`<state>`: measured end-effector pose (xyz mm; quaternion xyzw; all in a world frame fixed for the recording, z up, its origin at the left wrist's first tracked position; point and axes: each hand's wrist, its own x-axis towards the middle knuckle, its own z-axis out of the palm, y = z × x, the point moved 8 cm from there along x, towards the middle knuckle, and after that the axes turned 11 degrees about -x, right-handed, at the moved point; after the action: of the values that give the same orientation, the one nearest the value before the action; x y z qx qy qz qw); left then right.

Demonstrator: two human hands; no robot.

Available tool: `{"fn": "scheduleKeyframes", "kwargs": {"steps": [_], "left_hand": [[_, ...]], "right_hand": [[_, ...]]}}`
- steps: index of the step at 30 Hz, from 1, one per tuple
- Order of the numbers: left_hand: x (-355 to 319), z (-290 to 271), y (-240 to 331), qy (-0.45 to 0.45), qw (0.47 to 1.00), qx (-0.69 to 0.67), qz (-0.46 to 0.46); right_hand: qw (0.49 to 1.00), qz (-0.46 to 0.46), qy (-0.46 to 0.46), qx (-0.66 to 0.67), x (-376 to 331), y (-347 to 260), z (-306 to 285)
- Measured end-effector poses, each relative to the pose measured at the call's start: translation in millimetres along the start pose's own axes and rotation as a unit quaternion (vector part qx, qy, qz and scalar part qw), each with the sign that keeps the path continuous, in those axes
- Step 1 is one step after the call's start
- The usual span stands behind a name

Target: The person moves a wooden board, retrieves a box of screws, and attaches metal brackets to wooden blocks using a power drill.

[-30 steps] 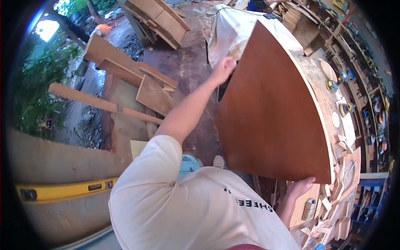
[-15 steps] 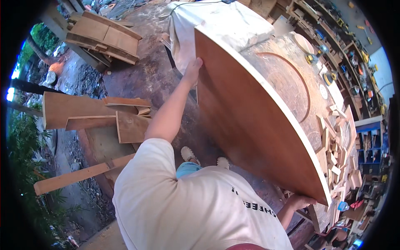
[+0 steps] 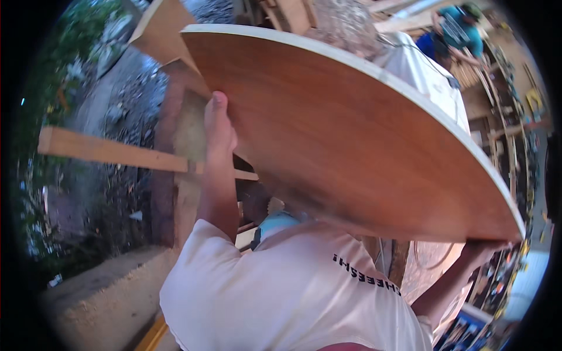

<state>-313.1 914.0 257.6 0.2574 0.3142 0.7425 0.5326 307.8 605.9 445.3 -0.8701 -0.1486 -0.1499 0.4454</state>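
Panel [image 3: 351, 140], brown-faced wood w/ a pale curved edge, is spanning the space in front of the person's torso, tilted, brown face showing to the wearer. L hand [image 3: 220, 126] is gripping its left edge, thumb up; R hand [image 3: 489, 248] is supporting the lower right corner from below, fingers mostly hidden, so can't tell how tightly it's closing. Also can't tell if anything underneath is taking weight.

Step in hand is prob. two-handed handling of the panel, nothing being cut or fixed. Next move is likely calling for both ends to be supported evenly, esp. w/ the L end overlapping boards [image 3: 161, 32] in view (contact unclear) & a timber length [image 3: 111, 149] jutting out left of the L forearm.

White cloth cover [image 3: 418, 70] is showing beyond the curved edge; co-worker in a teal shirt [image 3: 462, 29] is bending nearby, upper right, well apart from the person's own hands.
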Motion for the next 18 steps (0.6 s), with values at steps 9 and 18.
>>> {"fn": "scheduleKeyframes", "kwargs": {"steps": [9,18], "left_hand": [[-111,-116,119,0.19,0.96,0.018,0.203],[-288,-101,104,0.531,0.765,0.084,0.354]], "right_hand": [[0.809,-0.019,-0.405,0.427,-57,-201,283],[0.574,-0.17,-0.681,0.422,-245,-370,499]]}}
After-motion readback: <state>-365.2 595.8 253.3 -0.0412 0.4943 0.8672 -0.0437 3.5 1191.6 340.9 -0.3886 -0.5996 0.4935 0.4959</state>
